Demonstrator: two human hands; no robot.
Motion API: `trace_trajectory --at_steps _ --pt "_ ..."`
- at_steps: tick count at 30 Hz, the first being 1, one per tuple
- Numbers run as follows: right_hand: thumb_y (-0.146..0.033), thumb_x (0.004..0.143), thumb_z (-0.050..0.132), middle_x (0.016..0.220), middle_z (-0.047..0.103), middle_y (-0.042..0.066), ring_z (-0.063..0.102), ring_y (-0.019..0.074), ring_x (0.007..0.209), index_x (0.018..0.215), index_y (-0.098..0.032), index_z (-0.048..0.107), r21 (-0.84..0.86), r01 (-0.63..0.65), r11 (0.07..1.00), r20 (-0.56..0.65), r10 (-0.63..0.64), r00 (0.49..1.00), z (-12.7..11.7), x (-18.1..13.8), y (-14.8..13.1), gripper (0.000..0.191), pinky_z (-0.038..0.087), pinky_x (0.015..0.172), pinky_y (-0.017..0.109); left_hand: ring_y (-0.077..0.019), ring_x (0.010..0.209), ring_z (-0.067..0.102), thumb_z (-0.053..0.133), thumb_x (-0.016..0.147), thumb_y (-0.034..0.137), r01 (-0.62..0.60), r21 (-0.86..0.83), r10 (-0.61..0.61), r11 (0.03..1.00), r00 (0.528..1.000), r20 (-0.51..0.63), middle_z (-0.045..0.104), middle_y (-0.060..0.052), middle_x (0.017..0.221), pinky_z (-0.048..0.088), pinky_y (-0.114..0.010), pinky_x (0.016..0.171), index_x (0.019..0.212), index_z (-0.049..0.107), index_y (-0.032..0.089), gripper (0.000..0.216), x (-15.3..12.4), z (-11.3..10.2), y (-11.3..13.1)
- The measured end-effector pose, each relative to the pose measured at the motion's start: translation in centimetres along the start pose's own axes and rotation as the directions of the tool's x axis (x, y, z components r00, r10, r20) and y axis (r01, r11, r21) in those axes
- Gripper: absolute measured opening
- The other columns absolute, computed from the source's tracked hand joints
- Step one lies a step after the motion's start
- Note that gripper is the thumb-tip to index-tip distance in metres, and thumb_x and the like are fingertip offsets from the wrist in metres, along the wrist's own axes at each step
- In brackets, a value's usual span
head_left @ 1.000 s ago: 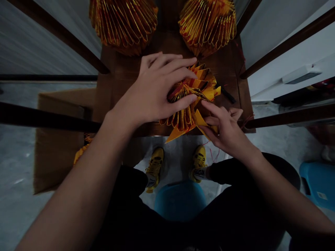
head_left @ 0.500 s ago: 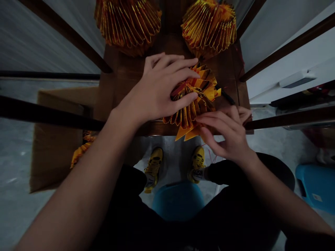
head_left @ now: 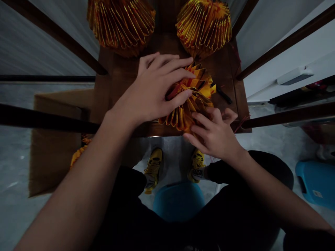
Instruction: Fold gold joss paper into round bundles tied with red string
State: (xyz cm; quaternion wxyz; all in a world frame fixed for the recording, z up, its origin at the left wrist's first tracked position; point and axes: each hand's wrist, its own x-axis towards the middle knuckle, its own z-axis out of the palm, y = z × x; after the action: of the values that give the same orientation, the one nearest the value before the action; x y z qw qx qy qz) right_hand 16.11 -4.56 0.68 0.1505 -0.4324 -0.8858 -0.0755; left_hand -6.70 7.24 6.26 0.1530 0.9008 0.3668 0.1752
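Note:
A half-formed bundle of folded gold and red paper (head_left: 195, 94) lies near the front edge of a small dark wooden table (head_left: 123, 73). My left hand (head_left: 154, 89) presses down on its left side with the fingers stretched across the folds. My right hand (head_left: 213, 134) is at the bundle's lower right corner, fingers bent onto the yellow folds there and covering the loose flap. Two finished pleated paper lanterns, one at the back left (head_left: 121, 22) and one at the back right (head_left: 204, 24), stand on the table.
A thin black pen-like tool (head_left: 224, 96) lies on the table right of the bundle. A brown cardboard box (head_left: 56, 146) with more folded paper sits on the floor at left. Blue plastic stools are below me (head_left: 179, 200) and at far right (head_left: 315, 183). Dark wooden rails cross both sides.
My right hand moved left and up onto the bundle's lower corner, folding in the yellow flap that stuck out over the table edge. My left hand stayed pressed on the bundle.

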Motion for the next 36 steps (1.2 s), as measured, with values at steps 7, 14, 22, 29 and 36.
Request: trace_trajectory --at_steps 7,14,22,29,36 --pt "-0.037 0.109 0.061 0.103 0.08 0.004 0.062 0.0287 0.108 0.092 -0.02 0.072 0.206 -0.118 0.971 -0.046 0.13 0.99 -0.8 -0.1 0.9 0.027 0.042 0.097 0.046 -0.0359 0.165 0.036 0.038 0.108 0.051 0.017 -0.015 -0.017 1.0 1.0 0.022 0.043 0.013 0.173 0.017 -0.064 0.136 0.153 0.066 0.04 0.053 -0.1 -0.2 0.2" --pt "-0.024 0.109 0.061 0.124 0.077 0.004 0.062 0.0282 0.114 0.154 -0.028 0.056 0.127 -0.173 0.977 -0.119 0.188 0.975 0.2 0.2 0.5 0.046 0.041 0.101 0.045 -0.035 0.164 0.037 0.038 0.107 0.045 0.024 -0.04 -0.024 0.999 1.0 0.005 0.046 0.01 0.173 0.015 -0.065 0.136 0.152 0.066 0.038 0.053 0.0 -0.1 0.4" --pt "-0.019 0.107 0.059 0.116 0.082 0.003 0.059 0.0304 0.122 0.148 -0.023 0.061 0.217 -0.169 0.961 0.016 0.17 0.985 0.5 0.2 1.3 0.041 0.04 0.103 0.05 -0.0421 0.164 0.036 0.039 0.104 0.054 0.035 -0.082 -0.034 0.996 0.999 0.013 0.047 0.018 0.17 0.014 -0.071 0.135 0.15 0.067 0.049 0.054 0.3 -0.2 0.4" --pt "-0.013 0.096 0.059 0.098 0.08 0.004 0.06 0.0331 0.114 0.086 -0.021 0.074 0.248 0.056 0.967 -0.056 -0.044 0.997 -1.0 -0.2 3.0 0.019 0.046 0.101 0.052 -0.0397 0.164 0.036 0.037 0.106 0.055 0.036 -0.067 -0.036 0.997 0.999 0.001 0.047 0.016 0.17 0.016 -0.071 0.135 0.152 0.064 0.046 0.055 0.0 0.0 0.2" --pt "-0.023 0.104 0.065 0.143 0.075 0.001 0.068 0.0309 0.122 0.144 -0.033 0.066 0.171 -0.084 0.982 -0.08 0.099 0.992 -0.4 0.1 0.3 0.041 0.044 0.105 0.052 -0.0351 0.164 0.037 0.038 0.108 0.053 0.04 -0.035 -0.04 0.999 0.999 -0.013 0.047 0.017 0.17 0.018 -0.068 0.134 0.152 0.064 0.048 0.052 0.1 0.1 0.5"
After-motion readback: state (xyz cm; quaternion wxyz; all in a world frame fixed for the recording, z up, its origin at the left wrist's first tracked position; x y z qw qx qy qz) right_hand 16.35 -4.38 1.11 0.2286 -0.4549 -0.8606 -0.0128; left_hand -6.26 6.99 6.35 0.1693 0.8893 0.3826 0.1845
